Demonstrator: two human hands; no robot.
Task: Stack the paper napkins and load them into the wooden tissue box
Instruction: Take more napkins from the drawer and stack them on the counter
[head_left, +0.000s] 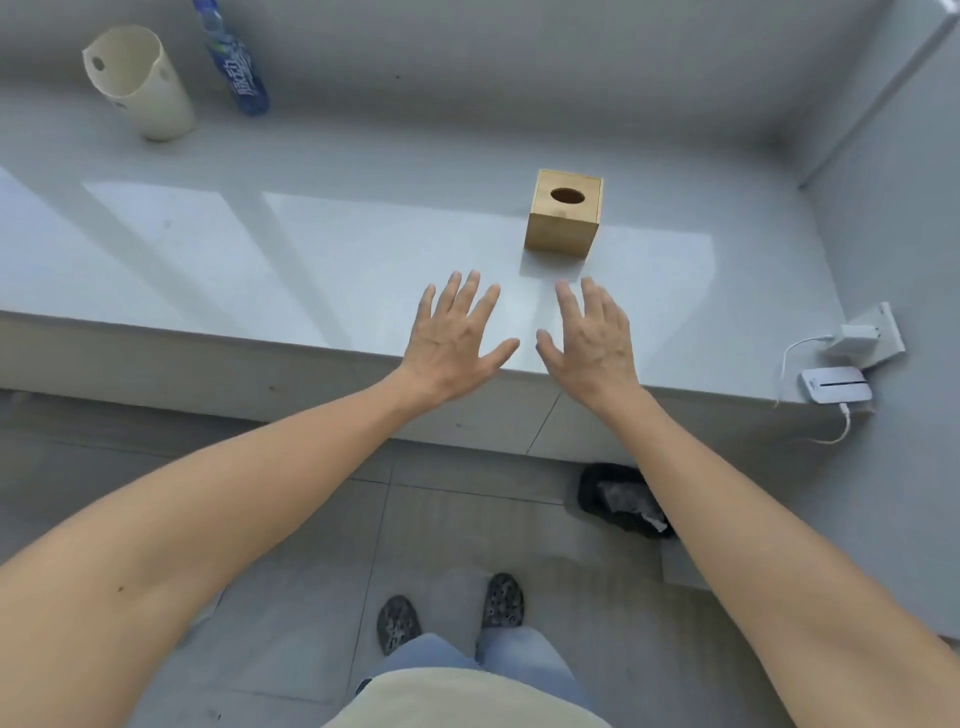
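Observation:
A wooden tissue box (563, 228) stands upright on the pale grey counter (311, 249), with an oval hole in its top. My left hand (453, 338) and my right hand (592, 338) hover side by side, palms down, over the counter's front edge, a little nearer to me than the box. Both hands have spread fingers and hold nothing. I see no paper napkins anywhere.
A cream cylindrical holder (137, 83) and a blue-labelled plastic bottle (234, 57) stand at the back left. At the right a white charger (857, 338) sits in a wall socket, with a white device (834, 384) on a cable. A black object (623, 501) lies on the floor below.

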